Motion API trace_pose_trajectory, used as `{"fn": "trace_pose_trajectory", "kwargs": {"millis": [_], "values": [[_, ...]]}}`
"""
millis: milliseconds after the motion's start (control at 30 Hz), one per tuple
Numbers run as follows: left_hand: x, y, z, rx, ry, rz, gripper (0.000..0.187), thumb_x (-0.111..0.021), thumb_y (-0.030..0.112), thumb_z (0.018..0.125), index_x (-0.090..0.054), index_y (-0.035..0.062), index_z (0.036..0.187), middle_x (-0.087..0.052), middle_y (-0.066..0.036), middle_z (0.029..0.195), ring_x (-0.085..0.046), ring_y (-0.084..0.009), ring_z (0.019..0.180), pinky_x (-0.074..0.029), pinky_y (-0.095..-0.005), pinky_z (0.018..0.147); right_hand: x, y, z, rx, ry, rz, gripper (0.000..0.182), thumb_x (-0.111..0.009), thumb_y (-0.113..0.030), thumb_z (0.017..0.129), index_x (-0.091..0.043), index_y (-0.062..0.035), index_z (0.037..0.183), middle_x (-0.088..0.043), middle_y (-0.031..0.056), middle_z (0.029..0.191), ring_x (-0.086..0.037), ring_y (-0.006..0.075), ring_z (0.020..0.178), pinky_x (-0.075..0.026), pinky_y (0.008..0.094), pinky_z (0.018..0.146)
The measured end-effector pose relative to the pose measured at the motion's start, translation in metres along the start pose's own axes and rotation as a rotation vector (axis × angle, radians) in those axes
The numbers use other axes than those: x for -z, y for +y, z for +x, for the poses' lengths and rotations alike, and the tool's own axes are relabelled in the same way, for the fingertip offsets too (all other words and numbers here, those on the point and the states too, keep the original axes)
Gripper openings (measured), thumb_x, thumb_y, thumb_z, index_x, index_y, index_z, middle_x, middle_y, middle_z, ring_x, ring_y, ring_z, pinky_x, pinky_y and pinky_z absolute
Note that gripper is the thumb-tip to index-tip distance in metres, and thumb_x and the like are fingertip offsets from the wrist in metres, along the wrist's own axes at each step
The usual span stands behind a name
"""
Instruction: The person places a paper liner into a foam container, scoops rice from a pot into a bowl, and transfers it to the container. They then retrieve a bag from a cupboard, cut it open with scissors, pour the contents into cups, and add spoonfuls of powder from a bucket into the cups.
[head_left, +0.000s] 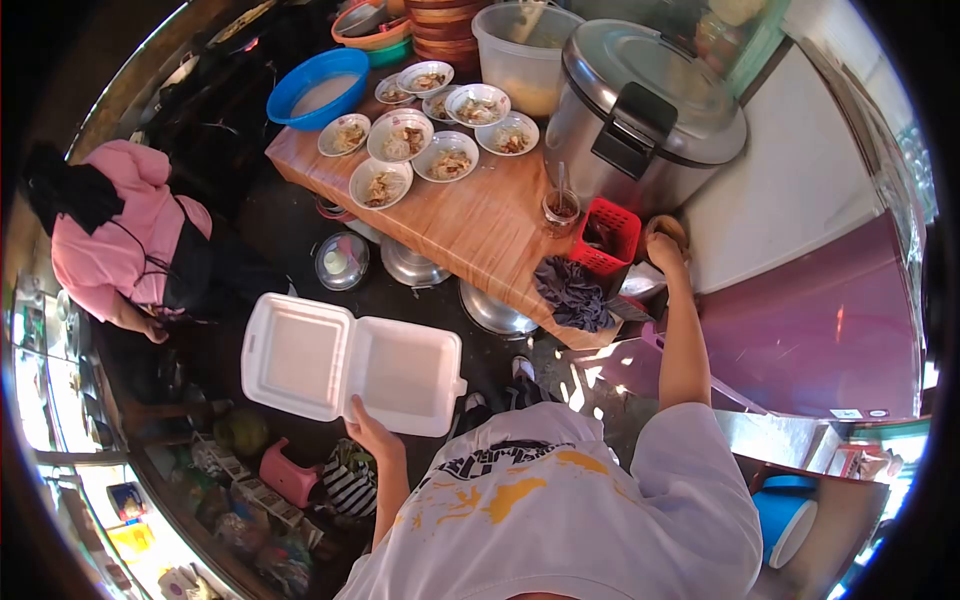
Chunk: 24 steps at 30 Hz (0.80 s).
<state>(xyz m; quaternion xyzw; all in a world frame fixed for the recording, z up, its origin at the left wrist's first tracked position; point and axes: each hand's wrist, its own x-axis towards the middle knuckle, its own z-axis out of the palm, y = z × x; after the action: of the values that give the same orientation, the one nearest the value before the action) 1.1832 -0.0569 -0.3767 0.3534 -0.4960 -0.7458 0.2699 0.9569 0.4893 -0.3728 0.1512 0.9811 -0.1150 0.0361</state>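
Note:
My left hand (372, 430) grips the lower edge of a white foam takeout box (405, 375), thumb on the inside near the hinge. The box lies open and level, and both halves hold nothing. At the table's right end, my right hand (664, 252) is closed at a round brown container (668, 230); whatever its fingers hold is hidden. Beside that hand stand a red plastic basket (606, 236) and a glass jar (560, 208) with a spoon in dark sauce. A bunched dark cloth (573, 293) lies at the table's near corner.
Several bowls of food (403, 135) stand on the wooden table (450, 225). Behind them are a blue basin (318, 88), a plastic tub (520, 55) and a large steel cooker (650, 100). A person in pink (130, 220) bends at the left. Metal lids (415, 265) sit below the table.

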Motion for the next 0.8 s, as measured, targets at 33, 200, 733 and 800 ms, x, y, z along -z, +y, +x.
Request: {"fn": "trace_pose_trajectory", "kwargs": {"millis": [33, 200, 733, 800], "values": [[0.000, -0.012, 0.001, 0.060, 0.011, -0.033, 0.035, -0.058, 0.021, 0.090, -0.054, -0.0034, 0.114, -0.060, -0.009, 0.104, -0.058, -0.0179, 0.090, -0.048, -0.0313, 0.079, -0.001, 0.000, 0.003, -0.039, 0.018, -0.017, 0.040, -0.038, -0.028, 0.089, -0.065, -0.0004, 0.098, -0.062, 0.0257, 0.101, -0.058, 0.0421, 0.100, -0.043, 0.0503, 0.090], [-0.015, -0.045, 0.001, 0.206, -0.042, -0.014, 0.034, -0.056, 0.020, 0.090, -0.053, -0.0036, 0.116, -0.061, -0.010, 0.107, -0.060, -0.0204, 0.094, -0.048, -0.0325, 0.081, 0.009, -0.012, -0.007, -0.181, 0.165, -0.144, 0.028, -0.048, -0.027, 0.084, -0.069, -0.0120, 0.096, -0.067, 0.0180, 0.095, -0.062, 0.0373, 0.094, -0.047, 0.0467, 0.086], [-0.061, -0.066, -0.012, 0.292, -0.071, -0.038, 0.032, -0.057, 0.018, 0.089, -0.055, -0.0038, 0.113, -0.061, -0.009, 0.104, -0.058, -0.0187, 0.094, -0.046, -0.0310, 0.083, 0.103, -0.071, -0.063, -0.091, 0.543, -0.058, 0.010, -0.063, -0.015, 0.081, -0.067, -0.0058, 0.080, -0.068, 0.0136, 0.083, -0.066, 0.0297, 0.076, -0.050, 0.0367, 0.068], [-0.069, -0.064, -0.012, 0.278, -0.075, -0.042, 0.031, -0.056, 0.018, 0.090, -0.055, -0.0036, 0.112, -0.061, -0.009, 0.104, -0.058, -0.0186, 0.095, -0.046, -0.0310, 0.083, 0.126, -0.086, -0.089, -0.029, 0.544, 0.223, 0.013, -0.063, -0.015, 0.082, -0.065, -0.0027, 0.083, -0.067, 0.0145, 0.084, -0.066, 0.0285, 0.077, -0.050, 0.0346, 0.068]]}}
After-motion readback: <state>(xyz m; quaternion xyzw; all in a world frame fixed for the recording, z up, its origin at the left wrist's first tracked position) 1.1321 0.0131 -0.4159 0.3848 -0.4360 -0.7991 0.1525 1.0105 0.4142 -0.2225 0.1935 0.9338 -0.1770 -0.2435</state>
